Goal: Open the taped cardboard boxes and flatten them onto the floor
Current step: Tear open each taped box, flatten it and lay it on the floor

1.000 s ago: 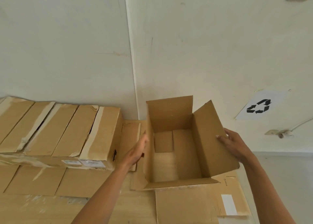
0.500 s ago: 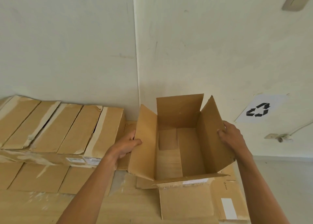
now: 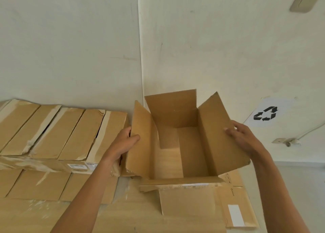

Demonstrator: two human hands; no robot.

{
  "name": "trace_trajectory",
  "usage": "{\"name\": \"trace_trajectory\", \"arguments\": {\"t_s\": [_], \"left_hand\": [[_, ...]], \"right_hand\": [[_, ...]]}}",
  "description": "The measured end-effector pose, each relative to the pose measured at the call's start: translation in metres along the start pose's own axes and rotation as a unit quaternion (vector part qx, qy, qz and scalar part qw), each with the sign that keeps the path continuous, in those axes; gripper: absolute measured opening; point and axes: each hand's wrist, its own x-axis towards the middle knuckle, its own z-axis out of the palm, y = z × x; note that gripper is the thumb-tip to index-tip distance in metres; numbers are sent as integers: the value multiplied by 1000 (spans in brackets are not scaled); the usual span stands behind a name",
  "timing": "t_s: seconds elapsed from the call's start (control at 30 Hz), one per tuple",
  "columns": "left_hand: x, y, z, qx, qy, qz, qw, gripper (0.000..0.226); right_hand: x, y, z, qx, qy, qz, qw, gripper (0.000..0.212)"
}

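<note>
At the lower centre of the frame, the open box [image 3: 182, 144] is held up: the left hand [image 3: 123, 143] pinches its left flap, the right hand [image 3: 244, 137] clasps the right flap. Taped boxes [image 3: 52, 132] sit at left.

Open box [image 3: 181, 144]: top mouth clear, all four flaps up, interior empty, so a hand can drop straight in. Left of box: left hand [image 3: 123, 143] fills the narrow gap to the taped boxes [image 3: 58, 132], which stand just beside it. Right of box: right hand [image 3: 244, 137] on the flap, open floor [image 3: 299, 180] beyond. Behind box: wall [image 3: 211, 56] near. Front of box: flattened cardboard [image 3: 193, 204] lies low, nothing standing.
</note>
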Motion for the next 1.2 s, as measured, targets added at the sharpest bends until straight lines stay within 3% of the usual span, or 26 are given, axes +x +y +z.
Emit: {"name": "trace_trajectory", "arguments": {"t_s": [0.17, 0.27, 0.3, 0.43, 0.5, 0.6, 0.7, 0.87, 0.97, 1.07, 1.13, 1.2], "left_hand": [[-4, 9, 18, 178, 34, 49, 982, 36], [-28, 31, 36, 322, 97, 104, 936, 78], [-41, 47, 45, 318, 79, 137, 935, 88], [-95, 109, 92, 219, -176, 183, 942, 116], [-105, 121, 114, 256, -221, 193, 921, 125], [-103, 120, 133, 369, -126, 259, 884, 115], [-99, 107, 142, 366, -41, 340, 865, 96], [-105, 99, 147, 304, -17, 347, 887, 100], [-110, 100, 144, 312, -4, 355, 881, 95], [-107, 92, 133, 292, -7, 327, 899, 98], [-104, 86, 120, 255, 3, 318, 913, 99], [-103, 80, 107, 218, 16, 311, 925, 99]], "right_hand": [[-8, -13, 18, -58, 7, -32, 998, 33], [-13, -20, 22, -48, 18, -33, 998, 32], [-14, -25, 24, -40, 24, -34, 998, 30], [-14, -51, 36, -7, 44, -65, 997, 20], [-15, -64, 43, 21, 47, -78, 996, 20], [-13, -77, 50, 39, 45, -77, 995, 22], [-12, -83, 57, 52, 43, -84, 994, 25], [-15, -85, 77, 77, -21, -93, 992, 23], [-14, -82, 80, 131, -63, -79, 986, 23], [-10, -72, 75, 205, -142, -48, 967, 33], [0, -43, 78, 201, -103, -45, 973, 41], [15, 15, 90, 154, 34, -3, 988, 42]]}}
